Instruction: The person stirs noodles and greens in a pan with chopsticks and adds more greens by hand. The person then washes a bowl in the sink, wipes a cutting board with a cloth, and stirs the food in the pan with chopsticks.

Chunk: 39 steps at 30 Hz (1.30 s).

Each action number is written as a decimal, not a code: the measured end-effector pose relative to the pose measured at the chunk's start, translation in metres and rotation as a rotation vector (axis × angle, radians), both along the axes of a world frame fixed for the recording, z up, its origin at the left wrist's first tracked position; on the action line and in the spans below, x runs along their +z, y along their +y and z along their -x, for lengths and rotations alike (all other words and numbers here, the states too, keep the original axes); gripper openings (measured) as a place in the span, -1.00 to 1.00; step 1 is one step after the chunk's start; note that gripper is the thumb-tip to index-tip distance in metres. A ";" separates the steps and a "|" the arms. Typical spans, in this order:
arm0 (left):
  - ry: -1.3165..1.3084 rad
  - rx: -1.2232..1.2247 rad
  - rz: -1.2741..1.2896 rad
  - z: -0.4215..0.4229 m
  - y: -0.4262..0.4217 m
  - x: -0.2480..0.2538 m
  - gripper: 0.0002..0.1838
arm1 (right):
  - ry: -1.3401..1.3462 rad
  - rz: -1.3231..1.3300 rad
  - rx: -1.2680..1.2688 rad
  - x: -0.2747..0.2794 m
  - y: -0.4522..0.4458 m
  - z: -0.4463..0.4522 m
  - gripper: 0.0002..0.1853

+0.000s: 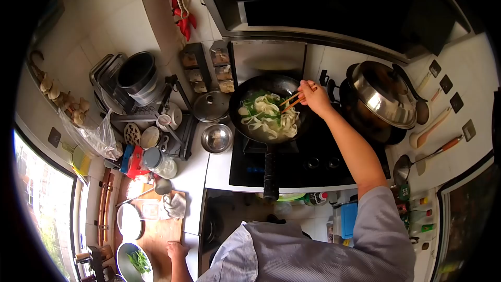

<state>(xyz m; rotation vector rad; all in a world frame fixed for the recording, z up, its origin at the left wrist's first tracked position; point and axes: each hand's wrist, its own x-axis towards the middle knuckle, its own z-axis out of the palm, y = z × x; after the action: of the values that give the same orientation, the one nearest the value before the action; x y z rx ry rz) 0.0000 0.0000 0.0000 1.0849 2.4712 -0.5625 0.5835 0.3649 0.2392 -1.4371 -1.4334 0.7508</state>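
My right hand is closed on a pair of wooden chopsticks, whose tips reach into the food in a black wok. Wide pale noodles and green leaves lie in liquid in the wok, whose black handle points toward me. At the lower left, my left hand is at the edge of a wooden board; its fingers look curled and what they hold, if anything, is hidden. A white bowl with green leaves stands near it.
A lidded wok stands on the stove, right of the open wok. Left of the wok are a steel bowl and a lidded pot. A glass jar, a cloth and a dish rack are further left.
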 end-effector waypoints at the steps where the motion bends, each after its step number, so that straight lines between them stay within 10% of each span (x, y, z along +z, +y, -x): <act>1: 0.001 0.007 -0.008 0.000 0.000 0.000 0.16 | 0.108 0.027 0.009 -0.004 0.000 0.004 -0.60; 11: 0.011 -0.005 -0.020 -0.002 -0.004 -0.010 0.20 | 0.508 0.143 0.025 0.009 -0.008 0.013 -0.59; 21: -0.018 -0.030 0.037 0.009 -0.002 -0.012 0.22 | 0.127 0.123 0.359 0.011 -0.015 0.022 -0.65; 27: 0.008 0.013 -0.016 -0.005 0.001 0.003 0.01 | -0.276 -0.009 0.146 0.029 -0.009 -0.002 -0.65; 39: -0.014 0.154 -0.094 -0.013 0.003 0.010 -0.06 | -0.017 0.012 -0.178 0.027 0.002 -0.028 -0.54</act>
<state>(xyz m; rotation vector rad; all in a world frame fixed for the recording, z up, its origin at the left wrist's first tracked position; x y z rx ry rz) 0.0126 0.0027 0.0098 0.9182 2.5638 -0.3945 0.6119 0.3668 0.2666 -1.5601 -1.2954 0.6377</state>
